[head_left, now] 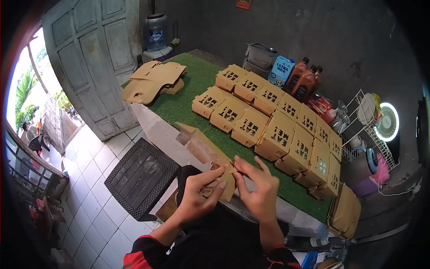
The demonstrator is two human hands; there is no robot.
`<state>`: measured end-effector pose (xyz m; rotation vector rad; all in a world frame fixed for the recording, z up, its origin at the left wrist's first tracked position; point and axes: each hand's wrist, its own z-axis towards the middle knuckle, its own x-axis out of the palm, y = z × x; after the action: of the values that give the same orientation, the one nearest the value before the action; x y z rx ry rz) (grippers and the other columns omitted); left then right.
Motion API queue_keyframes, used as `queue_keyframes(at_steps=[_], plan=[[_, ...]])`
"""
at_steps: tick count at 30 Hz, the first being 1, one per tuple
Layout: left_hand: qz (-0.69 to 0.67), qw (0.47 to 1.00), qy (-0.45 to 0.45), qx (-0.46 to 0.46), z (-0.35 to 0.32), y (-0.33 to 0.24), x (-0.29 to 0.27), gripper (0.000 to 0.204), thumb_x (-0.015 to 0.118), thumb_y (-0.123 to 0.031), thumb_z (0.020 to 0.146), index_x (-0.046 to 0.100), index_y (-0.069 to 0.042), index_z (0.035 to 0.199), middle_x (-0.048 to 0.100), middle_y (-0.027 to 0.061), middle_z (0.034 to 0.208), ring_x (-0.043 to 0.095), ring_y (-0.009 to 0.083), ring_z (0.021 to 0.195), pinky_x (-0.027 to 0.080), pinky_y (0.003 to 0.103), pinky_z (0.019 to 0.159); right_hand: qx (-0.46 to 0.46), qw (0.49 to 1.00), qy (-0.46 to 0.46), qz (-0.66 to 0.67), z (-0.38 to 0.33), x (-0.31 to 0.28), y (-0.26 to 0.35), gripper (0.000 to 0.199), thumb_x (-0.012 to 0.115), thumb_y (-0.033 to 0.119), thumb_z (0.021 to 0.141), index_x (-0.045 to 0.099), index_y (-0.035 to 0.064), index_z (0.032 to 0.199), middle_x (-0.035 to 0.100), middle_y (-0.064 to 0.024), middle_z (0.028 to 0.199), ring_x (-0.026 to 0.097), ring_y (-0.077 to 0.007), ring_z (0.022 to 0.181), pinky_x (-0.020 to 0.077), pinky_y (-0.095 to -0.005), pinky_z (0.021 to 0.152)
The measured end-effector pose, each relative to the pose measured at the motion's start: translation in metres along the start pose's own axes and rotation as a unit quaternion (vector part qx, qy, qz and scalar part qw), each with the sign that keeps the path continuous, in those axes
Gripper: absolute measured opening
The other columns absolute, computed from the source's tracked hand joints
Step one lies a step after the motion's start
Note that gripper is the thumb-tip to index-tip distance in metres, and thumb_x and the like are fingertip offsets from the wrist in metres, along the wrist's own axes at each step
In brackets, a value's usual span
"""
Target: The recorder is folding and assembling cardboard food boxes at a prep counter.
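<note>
Over the table's front edge, I hold a brown cardboard box, partly folded, with one side wall standing up. My left hand pinches its near corner between thumb and fingers. Close beside it, my right hand grips a flap at the same corner, thumb and index finger pressed together. The fingers cover part of that corner. Beyond my hands, several finished cardboard boxes with dark printed lids stand closed in rows on the green turf-like table cover.
Flat cardboard blanks lie at the table's far left; more folded cardboard is stacked at its right end. A black plastic chair stands left. Along the back are a blue carton, brown bottles, a wire rack and a lit fan.
</note>
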<state>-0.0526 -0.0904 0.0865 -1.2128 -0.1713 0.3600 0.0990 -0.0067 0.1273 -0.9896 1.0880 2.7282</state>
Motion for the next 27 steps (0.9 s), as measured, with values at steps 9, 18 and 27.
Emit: queue_keyframes(at_steps=[9, 18, 27], plan=[[0.152, 0.956, -0.176, 0.178, -0.002, 0.019, 0.011, 0.046, 0.075, 0.0, 0.077, 0.059, 0.006, 0.119, 0.072, 0.0145, 0.09, 0.073, 0.0253, 0.074, 0.056, 0.03, 0.068, -0.114, 0.989, 0.047, -0.086, -0.016, 0.021, 0.0, 0.059, 0.066, 0.011, 0.085, 0.048, 0.0021, 0.141, 0.062, -0.0107, 0.13, 0.059, -0.0304, 0.124, 0.0283, -0.0615, 0.111], [0.191, 0.96, -0.065, 0.195, 0.031, 0.082, 0.019, 0.041, 0.075, -0.005, 0.077, 0.06, -0.006, 0.116, 0.062, 0.0114, 0.117, 0.062, 0.0288, 0.106, 0.051, 0.038, 0.089, -0.132, 0.973, -0.141, -0.125, 0.016, 0.037, -0.029, 0.044, 0.076, 0.009, 0.065, 0.07, 0.01, 0.108, 0.066, -0.0046, 0.101, 0.065, -0.0255, 0.094, 0.0454, -0.0426, 0.091], [0.131, 0.979, -0.016, 0.156, 0.051, 0.141, 0.006, 0.046, 0.074, -0.001, 0.076, 0.059, -0.004, 0.119, 0.064, 0.0113, 0.113, 0.064, 0.0247, 0.105, 0.052, 0.035, 0.087, -0.193, 0.978, -0.048, -0.069, 0.021, 0.05, -0.054, 0.027, 0.079, 0.01, 0.076, 0.066, 0.008, 0.1, 0.07, -0.0065, 0.103, 0.068, -0.028, 0.094, 0.0534, -0.0389, 0.081]])
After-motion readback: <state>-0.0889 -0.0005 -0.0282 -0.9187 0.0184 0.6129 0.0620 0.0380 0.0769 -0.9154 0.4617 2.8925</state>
